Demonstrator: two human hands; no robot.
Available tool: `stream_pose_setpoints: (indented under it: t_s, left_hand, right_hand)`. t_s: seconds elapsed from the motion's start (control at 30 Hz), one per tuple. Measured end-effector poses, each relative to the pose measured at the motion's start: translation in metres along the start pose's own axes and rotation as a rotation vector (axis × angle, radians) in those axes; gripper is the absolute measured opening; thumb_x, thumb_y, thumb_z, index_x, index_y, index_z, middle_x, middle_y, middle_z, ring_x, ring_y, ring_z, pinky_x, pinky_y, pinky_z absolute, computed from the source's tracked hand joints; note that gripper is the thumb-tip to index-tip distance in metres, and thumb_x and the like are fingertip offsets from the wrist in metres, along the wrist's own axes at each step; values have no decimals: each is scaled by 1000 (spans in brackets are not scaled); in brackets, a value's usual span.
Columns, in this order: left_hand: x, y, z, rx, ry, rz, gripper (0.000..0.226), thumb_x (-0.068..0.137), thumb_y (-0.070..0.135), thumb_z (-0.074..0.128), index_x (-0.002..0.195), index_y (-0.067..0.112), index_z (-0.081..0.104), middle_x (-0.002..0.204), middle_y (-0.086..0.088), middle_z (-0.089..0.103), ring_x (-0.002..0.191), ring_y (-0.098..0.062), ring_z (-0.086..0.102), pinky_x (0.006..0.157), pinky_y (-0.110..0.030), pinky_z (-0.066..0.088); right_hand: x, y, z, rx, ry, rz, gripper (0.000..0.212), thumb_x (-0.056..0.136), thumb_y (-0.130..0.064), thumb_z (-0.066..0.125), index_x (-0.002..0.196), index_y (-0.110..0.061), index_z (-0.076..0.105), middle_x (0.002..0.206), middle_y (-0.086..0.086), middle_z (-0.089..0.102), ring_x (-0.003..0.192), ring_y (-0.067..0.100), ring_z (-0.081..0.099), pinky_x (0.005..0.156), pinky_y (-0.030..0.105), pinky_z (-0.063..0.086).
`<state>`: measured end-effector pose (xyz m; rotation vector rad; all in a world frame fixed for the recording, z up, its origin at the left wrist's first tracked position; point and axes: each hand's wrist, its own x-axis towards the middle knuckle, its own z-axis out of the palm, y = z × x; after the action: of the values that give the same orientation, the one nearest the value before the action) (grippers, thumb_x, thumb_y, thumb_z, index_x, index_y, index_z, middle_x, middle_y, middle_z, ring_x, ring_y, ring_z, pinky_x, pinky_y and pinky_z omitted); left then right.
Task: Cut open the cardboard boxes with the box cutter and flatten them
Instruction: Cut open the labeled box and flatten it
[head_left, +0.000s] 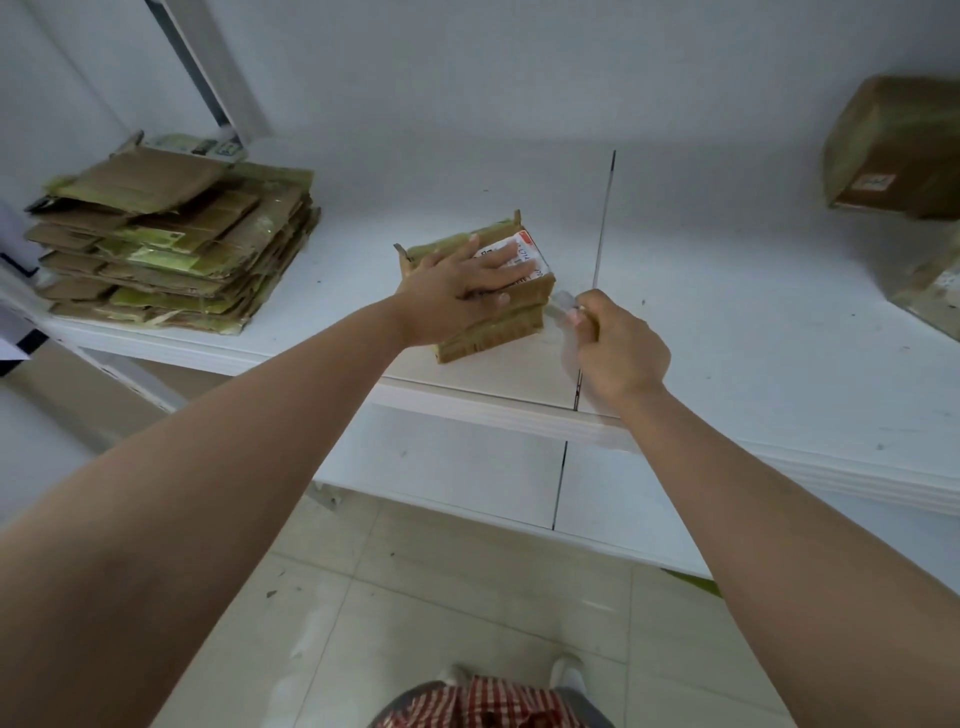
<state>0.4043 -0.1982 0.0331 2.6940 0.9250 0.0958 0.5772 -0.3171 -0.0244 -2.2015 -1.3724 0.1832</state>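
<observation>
Head view has us looking down at a small cardboard box (493, 312) sitting near the front edge of the white shelf (727, 322), about midway between our two arms. Our left hand (462, 291) lies flat on its labelled top, fingers straight and spread toward the right, pressing it in place. Our right hand (613, 343) is just beside the box's right end, fingers curled round the box cutter (563, 306); only a pale, blurred tip of the tool shows, pointing left at the near right corner of the box, and we cannot tell whether the blade is touching the cardboard. What matters for us now is that the box lies directly left of the cutter's tip, with its long side running from that corner back toward our left forearm, so a cut along the side seam would, in our judgement, travel toward the holding arm. We would keep the left palm on top and clear of that edge. Off to the left sits a stack of flattened boxes (171, 244), and another taped box (898, 145) waits far right.
</observation>
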Motion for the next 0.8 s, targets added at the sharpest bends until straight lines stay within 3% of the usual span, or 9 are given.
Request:
stream_pose_setpoints:
  t_s: [0.27,0.37,0.5,0.57,0.6,0.67,0.7,0.77,0.8]
  left_hand:
    - [-1,4,0,6,16,-5,43,102,36,37,143,45,30,156,20,16,148,-15,3,117,-46,1]
    - [-4,4,1,-25,42,-44,43,103,35,36,143,47,30,156,21,16,148,-14,3,116,-47,1]
    - [9,17,5,26,121,-330,44,102,35,33,145,45,28,157,19,16,148,-20,2,114,-56,5]
    - [22,31,4,-108,182,-494,44,100,27,37,143,38,36,153,6,32,146,-28,13,115,-57,10]
    - [29,35,2,-315,225,-530,44,98,20,40,140,32,40,145,-3,42,141,-30,28,113,-56,21]
    - [32,41,-9,-761,291,-510,45,95,9,44,138,20,44,129,-10,56,116,-27,56,100,-49,46]
    - [29,42,-15,-874,314,-480,44,94,6,46,137,16,47,126,-9,58,106,-25,62,94,-46,51]
    - [23,34,-25,-763,307,-378,43,88,16,51,131,23,55,132,-3,55,115,-22,56,103,-48,44]
    - [20,28,-26,-593,251,-320,45,84,24,54,129,31,57,136,3,51,127,-21,47,111,-52,32]
  right_hand:
    - [-5,-3,-1,-313,-61,-181,20,100,-22,35,111,-22,51,72,-4,51,66,21,48,50,23,23]
    - [-3,-6,-3,-268,-93,-129,23,102,-26,32,114,-18,49,77,0,54,70,24,50,55,26,27]
    - [-2,-5,-2,-74,-78,47,28,101,-30,30,114,-14,49,90,5,62,84,30,59,65,29,33]
    - [-3,-5,-1,-13,-67,84,28,101,-31,30,112,-13,49,85,3,58,82,29,57,65,30,34]
    - [-3,-6,-1,8,-65,96,28,101,-31,31,110,-12,49,82,2,55,81,29,57,64,30,34]
    - [-3,-6,-1,41,-64,113,27,100,-30,32,107,-11,49,80,1,53,81,30,57,64,30,33]
    - [-3,-6,-1,54,-64,117,26,100,-30,32,105,-11,49,80,1,53,80,30,57,64,31,33]
    - [-4,-5,-1,70,-52,117,23,99,-27,34,104,-11,49,79,2,52,78,30,55,62,31,32]
    - [-5,-5,-1,74,-38,110,22,99,-25,34,105,-11,50,78,2,53,78,31,56,62,31,33]
